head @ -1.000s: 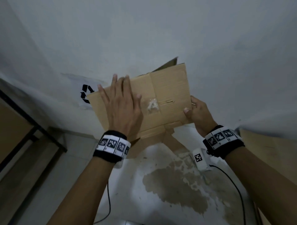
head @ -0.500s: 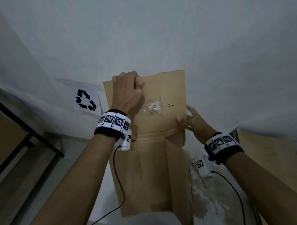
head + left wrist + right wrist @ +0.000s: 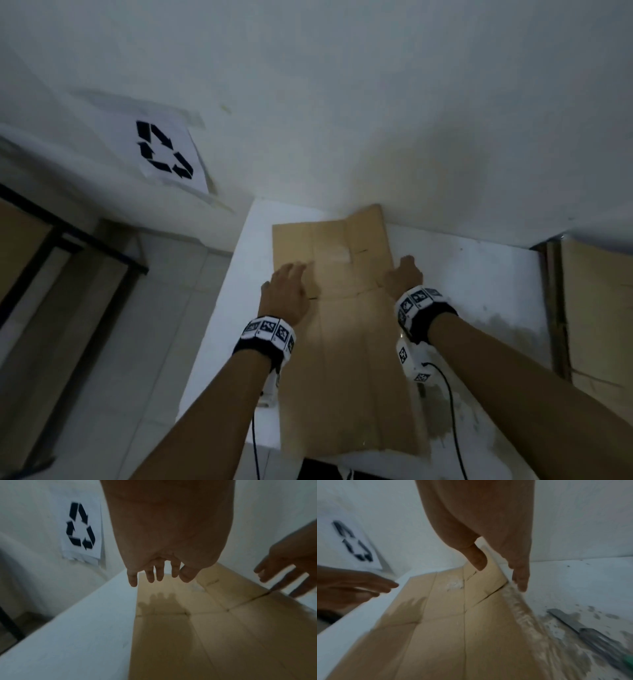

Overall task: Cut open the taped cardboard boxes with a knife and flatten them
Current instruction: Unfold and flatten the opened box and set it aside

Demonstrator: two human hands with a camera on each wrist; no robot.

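Note:
A flattened brown cardboard box [image 3: 346, 359] lies lengthwise on the white table [image 3: 479, 274], its far end against the wall. A patch of tape residue [image 3: 454, 585] marks its far part. My left hand [image 3: 296, 270] hovers over the box's left edge with straight fingers [image 3: 159, 574], casting a shadow on the cardboard [image 3: 188, 635]. My right hand [image 3: 406, 265] is at the right edge, fingers straight [image 3: 521, 580], thumb over the cardboard [image 3: 453, 628]. Neither hand holds anything. A utility knife [image 3: 590, 632] lies on the table to the right of the box.
A recycling sign [image 3: 164, 150] is taped to the wall at the left. More cardboard [image 3: 596, 308] stands past the table's right end. A dark-framed panel [image 3: 68, 246] stands on the floor at left. A worn patch [image 3: 507, 325] marks the tabletop.
The cardboard was held upright, my left hand gripping its top edge. It now lies flat on the table and both hands have let go of it.

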